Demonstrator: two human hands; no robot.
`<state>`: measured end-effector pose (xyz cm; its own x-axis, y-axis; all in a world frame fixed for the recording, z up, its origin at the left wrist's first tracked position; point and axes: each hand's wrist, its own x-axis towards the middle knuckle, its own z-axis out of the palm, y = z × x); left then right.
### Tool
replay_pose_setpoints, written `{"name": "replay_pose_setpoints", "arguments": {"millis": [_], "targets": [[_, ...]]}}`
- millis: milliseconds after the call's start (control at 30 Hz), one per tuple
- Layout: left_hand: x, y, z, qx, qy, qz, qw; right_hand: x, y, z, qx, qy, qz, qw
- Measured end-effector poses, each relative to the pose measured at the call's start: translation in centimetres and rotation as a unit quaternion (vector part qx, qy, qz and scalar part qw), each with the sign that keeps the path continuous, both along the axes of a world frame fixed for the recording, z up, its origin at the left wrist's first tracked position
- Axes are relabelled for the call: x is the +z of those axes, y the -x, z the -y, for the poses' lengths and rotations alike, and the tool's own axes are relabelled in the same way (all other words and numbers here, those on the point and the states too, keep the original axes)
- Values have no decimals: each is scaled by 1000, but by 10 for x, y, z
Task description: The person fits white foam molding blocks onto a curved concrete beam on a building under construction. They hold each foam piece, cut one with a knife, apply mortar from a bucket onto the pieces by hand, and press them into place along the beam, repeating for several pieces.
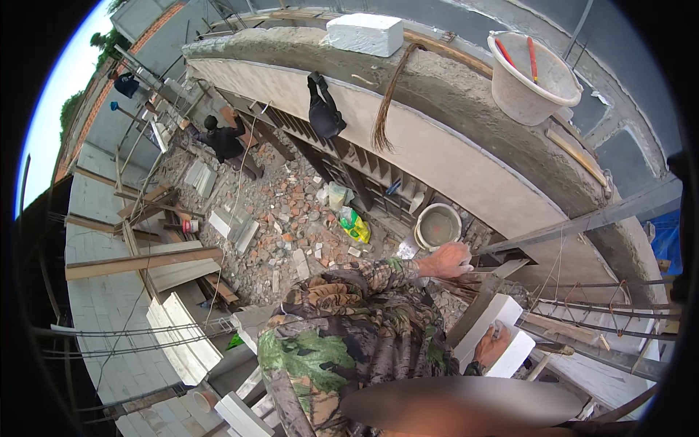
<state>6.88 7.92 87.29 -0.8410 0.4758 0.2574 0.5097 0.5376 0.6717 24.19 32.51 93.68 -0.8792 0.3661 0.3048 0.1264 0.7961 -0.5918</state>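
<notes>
My left hand (445,261) reaches out from a camouflage sleeve, its fingers curled closed at the near end of a long grey metal bar (575,222). Lower and to the right, a white building block (513,353) is in the grip of my right hand (494,345), whose fingers bend over its face. Part of the right hand is hidden by the block. Just beyond my left hand, a round bucket (439,224) of grey wet mix stands below the wall.
Along the wall top (451,87) lie another white block (365,34), a straw broom (393,102) and a pale bucket (535,76) with red-handled tools. Black gloves (324,105) drape over its edge. Below, two people (227,142) stand near brick rubble (291,218). Cables (131,333) stretch at left.
</notes>
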Motion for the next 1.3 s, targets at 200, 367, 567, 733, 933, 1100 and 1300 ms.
{"name": "replay_pose_setpoints", "arguments": {"millis": [200, 367, 567, 733, 933, 1100, 1300], "targets": [[-30, -29, 104, 253, 8, 124, 959, -9, 78, -6, 28, 50, 176, 983], [-48, -52, 130, 304, 13, 152, 940, -34, 87, 9, 107, 100, 91, 985], [-51, -43, 134, 297, 49, 171, 938, -51, 59, 23, 45, 266, 223, 937], [-36, -4, 123, 268, -9, 151, 951, -51, 59, 26, 39, 94, 234, 967], [7, 39, 109, 306, -130, 86, 939, -36, 70, 24, -16, 100, 149, 984], [59, 98, 109, 335, -261, 71, 902, -29, 70, 21, -13, 120, 181, 976], [68, 158, 137, 321, -364, 71, 872, -48, 62, 19, 39, 95, 259, 960]]}}
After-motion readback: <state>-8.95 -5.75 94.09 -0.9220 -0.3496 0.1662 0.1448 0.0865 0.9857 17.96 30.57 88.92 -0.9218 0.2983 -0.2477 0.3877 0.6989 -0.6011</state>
